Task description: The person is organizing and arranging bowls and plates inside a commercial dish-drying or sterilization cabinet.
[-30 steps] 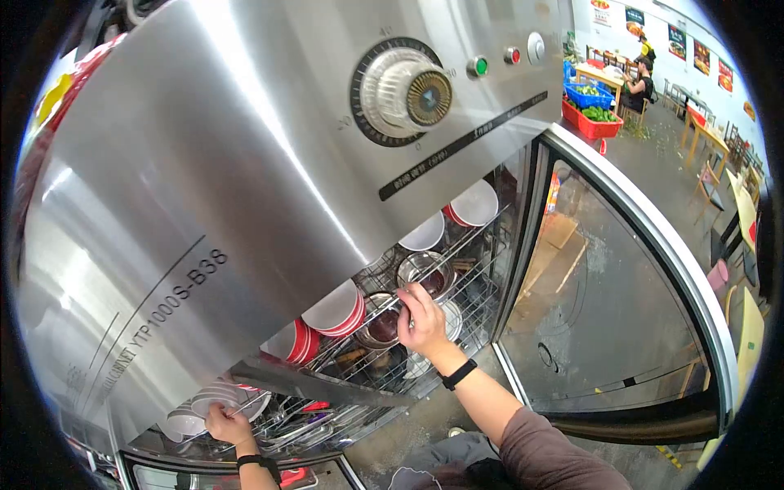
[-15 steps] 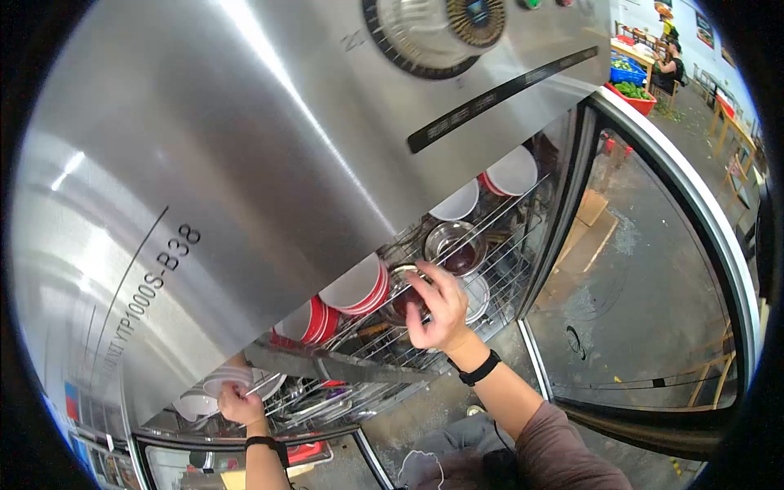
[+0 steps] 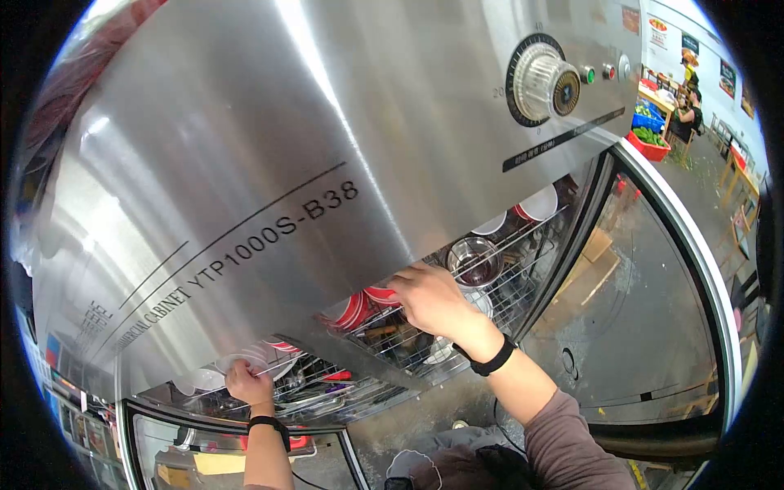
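Observation:
In front of the steel cabinet (image 3: 245,196), my left hand (image 3: 247,382) is closed at the rim of a white bowl (image 3: 243,356) on the lower-left rack. My right hand (image 3: 434,300) reaches over the right rack with bent fingers, beside red-and-white bowls (image 3: 382,295); its fingertips are hidden, so its grip is unclear. More red-and-white bowls (image 3: 349,314) lie left of it. A round metal bowl (image 3: 474,262) with dark contents sits to the right of my right hand.
The right glass door (image 3: 653,327) stands open, as does the left one (image 3: 245,457). Red-handled utensils (image 3: 337,376) lie on the left rack. Other bowls (image 3: 539,204) sit at the far right. Crates (image 3: 649,143) and people (image 3: 686,114) are in the background.
The view has shifted, showing more of the cabinet front. My right hand has gone from spread fingers above a metal bowl to bent fingers beside the red-and-white bowls. My left hand stays at the white bowl.

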{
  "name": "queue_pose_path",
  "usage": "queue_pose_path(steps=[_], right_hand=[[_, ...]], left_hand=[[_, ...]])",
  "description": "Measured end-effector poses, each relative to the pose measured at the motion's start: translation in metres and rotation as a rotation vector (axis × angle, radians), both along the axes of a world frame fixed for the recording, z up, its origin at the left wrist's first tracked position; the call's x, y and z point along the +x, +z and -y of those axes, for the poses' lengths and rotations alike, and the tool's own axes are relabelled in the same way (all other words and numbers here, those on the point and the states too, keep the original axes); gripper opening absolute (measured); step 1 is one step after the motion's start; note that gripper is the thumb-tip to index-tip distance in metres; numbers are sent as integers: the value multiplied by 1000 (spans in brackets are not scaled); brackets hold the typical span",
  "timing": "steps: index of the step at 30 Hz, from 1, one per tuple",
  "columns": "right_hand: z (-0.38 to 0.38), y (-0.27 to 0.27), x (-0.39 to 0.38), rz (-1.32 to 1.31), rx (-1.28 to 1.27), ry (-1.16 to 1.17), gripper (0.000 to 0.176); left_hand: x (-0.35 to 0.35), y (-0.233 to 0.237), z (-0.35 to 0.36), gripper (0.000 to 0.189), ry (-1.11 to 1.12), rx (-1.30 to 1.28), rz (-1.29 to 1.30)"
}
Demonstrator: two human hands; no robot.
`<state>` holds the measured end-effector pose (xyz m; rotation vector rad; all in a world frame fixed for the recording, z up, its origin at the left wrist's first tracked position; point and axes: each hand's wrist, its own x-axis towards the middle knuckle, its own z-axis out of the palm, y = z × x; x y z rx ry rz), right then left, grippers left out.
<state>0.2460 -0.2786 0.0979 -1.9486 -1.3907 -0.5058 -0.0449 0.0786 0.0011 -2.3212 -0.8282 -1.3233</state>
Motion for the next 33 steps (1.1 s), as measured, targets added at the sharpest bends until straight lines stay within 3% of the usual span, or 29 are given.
queue_pose_path(steps=[7, 9, 12, 16, 20, 33], right_hand=[[15, 13, -10, -80, 397, -32, 13], [21, 6, -4, -6, 588, -100, 12], [48, -8, 12, 43, 671, -303, 11], [88, -25, 53, 174, 673, -621, 13], [124, -33, 93, 188, 605, -739, 14], [142, -53, 138, 109, 363, -818, 10]], left_hand=[[2, 0, 1, 15, -4, 0, 13], [1, -1, -2, 15, -19, 4, 19], [2, -1, 0, 16, -40, 2, 19], [1, -3, -4, 16, -49, -4, 24], [-1, -1, -3, 17, -56, -17, 27], [-1, -7, -8, 18, -82, 16, 31]])
